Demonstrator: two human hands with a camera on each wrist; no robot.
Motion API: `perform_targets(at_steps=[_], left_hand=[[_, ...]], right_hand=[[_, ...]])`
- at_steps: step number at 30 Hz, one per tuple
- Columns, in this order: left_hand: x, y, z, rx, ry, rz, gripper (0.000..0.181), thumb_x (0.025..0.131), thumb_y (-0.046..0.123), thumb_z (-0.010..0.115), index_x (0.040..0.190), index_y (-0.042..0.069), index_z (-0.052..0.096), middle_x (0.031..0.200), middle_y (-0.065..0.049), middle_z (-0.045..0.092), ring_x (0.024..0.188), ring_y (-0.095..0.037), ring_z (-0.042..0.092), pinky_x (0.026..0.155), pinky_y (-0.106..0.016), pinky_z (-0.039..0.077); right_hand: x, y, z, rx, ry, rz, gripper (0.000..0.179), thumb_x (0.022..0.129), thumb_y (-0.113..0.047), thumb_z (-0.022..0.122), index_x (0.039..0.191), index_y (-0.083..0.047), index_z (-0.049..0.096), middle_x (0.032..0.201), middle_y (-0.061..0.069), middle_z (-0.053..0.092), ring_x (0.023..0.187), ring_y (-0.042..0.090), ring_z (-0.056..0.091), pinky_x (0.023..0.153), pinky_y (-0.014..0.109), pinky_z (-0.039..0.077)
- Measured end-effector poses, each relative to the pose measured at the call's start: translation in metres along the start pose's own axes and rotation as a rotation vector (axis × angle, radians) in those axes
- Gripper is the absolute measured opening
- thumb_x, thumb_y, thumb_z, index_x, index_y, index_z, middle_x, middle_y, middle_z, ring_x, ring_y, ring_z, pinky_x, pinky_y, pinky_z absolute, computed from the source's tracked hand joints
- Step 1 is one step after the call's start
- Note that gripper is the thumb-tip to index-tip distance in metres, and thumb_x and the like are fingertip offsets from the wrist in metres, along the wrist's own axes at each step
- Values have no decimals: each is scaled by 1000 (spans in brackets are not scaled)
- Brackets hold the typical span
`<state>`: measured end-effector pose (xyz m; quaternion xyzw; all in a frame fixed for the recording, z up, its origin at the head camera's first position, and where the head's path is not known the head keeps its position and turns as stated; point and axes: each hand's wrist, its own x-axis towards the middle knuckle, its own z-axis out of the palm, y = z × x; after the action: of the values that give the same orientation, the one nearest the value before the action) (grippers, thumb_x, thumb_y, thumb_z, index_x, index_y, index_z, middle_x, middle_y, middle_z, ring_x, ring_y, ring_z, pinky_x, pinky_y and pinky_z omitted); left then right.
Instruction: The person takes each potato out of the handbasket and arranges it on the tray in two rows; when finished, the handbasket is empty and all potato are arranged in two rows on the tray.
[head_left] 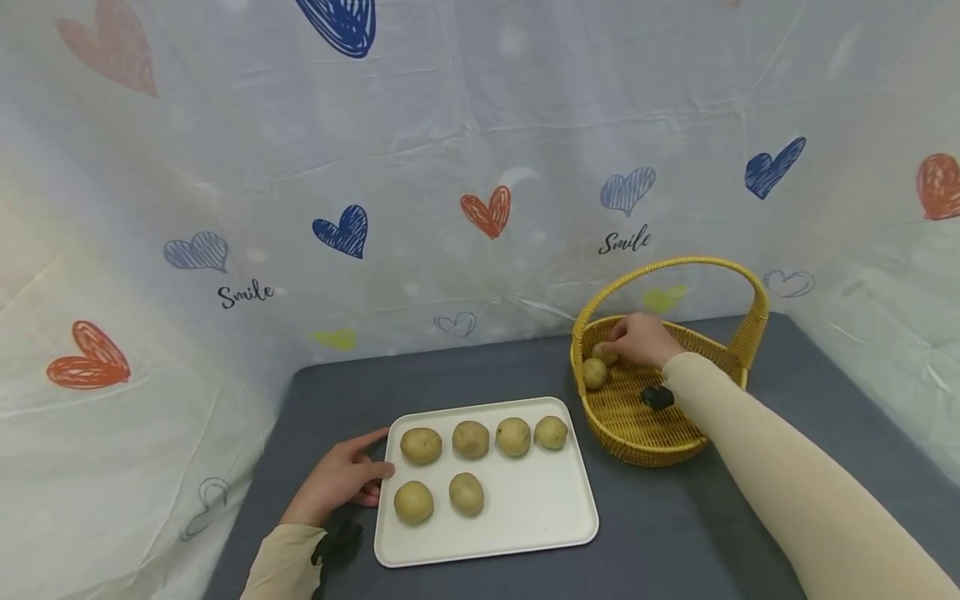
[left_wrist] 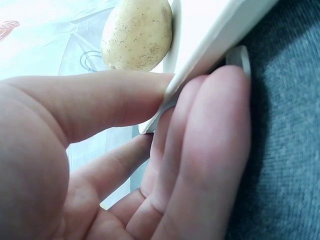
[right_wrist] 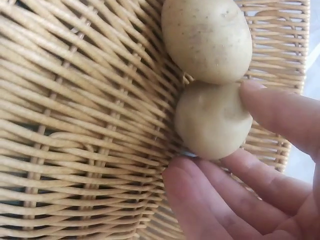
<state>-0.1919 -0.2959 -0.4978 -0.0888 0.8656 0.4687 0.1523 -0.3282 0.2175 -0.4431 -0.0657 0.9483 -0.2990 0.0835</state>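
Note:
My left hand (head_left: 341, 477) grips the left edge of a white rectangular tray (head_left: 525, 508). In the left wrist view the thumb (left_wrist: 125, 97) lies over the rim and fingers curl beneath it. Several potatoes sit on the tray, four-cornered and pale, including one potato (head_left: 422, 446) near the left hand. Inside a yellow wicker basket (head_left: 637, 454), my right hand (head_left: 643, 340) holds a small potato (right_wrist: 212, 122) between thumb and fingers, against the woven side. Another potato (right_wrist: 207, 40) touches it there.
The basket's tall arched handle (head_left: 678, 261) rises over the right hand. Dark grey cloth (head_left: 480, 371) covers the table. A white curtain (head_left: 420, 150) printed with hearts hangs behind and at both sides.

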Motion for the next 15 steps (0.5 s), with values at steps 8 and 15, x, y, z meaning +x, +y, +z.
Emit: perform_targets(at_steps=[8,15], left_hand=[[0,3,1,13,12,-7,78,91,15,85,162,16,53,77,-12,68,61,-20,70,60,-37,66],[0,2,1,22,11,-3,78,91,16,85,162,15,52,76,-12,68,60,-19,70,59,-37,65]], right_hand=[[-4,11,-4,165,-74,49,50,98,-21,74,137,9,68,136,29,69,112,41,74,94,48,65],[-6,13,-5,198,-102,38,50,98,-18,75,138,10,66,137,30,67,115,43,73,93,49,66]])
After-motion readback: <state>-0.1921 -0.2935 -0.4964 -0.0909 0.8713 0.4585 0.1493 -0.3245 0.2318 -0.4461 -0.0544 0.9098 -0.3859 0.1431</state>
